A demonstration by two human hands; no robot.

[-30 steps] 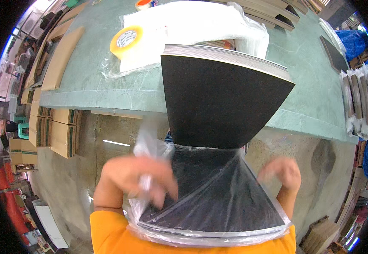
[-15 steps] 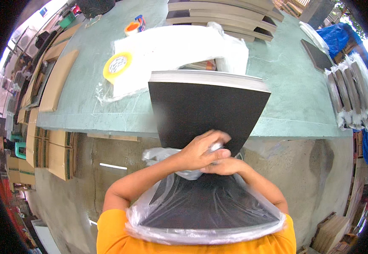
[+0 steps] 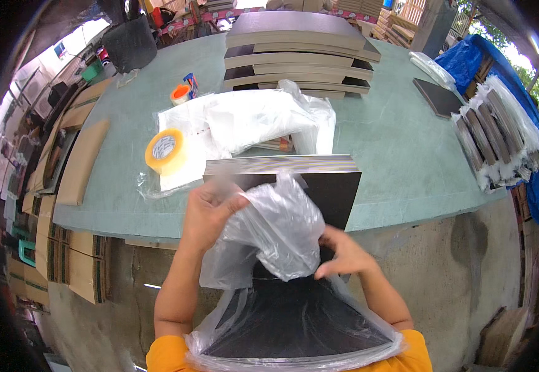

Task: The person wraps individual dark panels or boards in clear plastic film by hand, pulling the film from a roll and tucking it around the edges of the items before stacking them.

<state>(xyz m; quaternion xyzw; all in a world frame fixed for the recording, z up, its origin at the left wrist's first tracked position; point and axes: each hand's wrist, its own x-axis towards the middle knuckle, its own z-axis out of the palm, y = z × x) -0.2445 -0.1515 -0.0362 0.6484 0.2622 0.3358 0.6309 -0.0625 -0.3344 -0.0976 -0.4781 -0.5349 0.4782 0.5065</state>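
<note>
- Black slab [image 3: 338, 192]: landmark; tilted up at the near edge of the worktop [image 3: 400, 173], layered pale edge uppermost, apparently so its broad face meets the person.
- Clear film [image 3: 285, 229]: bunched before the slab, hiding part of that face.
- Left hand [image 3: 210, 214]: in front of the slab's left side; fingers pinching the film, seemingly to keep the loose end gathered.
- Right hand [image 3: 344, 253]: before the slab's right side; thumb and fingers parted wide beside the film — contact cannot be told.
- Film-covered black panel [image 3: 294, 322]: nearer the person than the slab, against the torso, likely for support — join hidden.
- Tape roll [image 3: 170, 162]: left of the slab, lying on white sheeting [image 3: 238, 121], presumably for easy reach.
</note>
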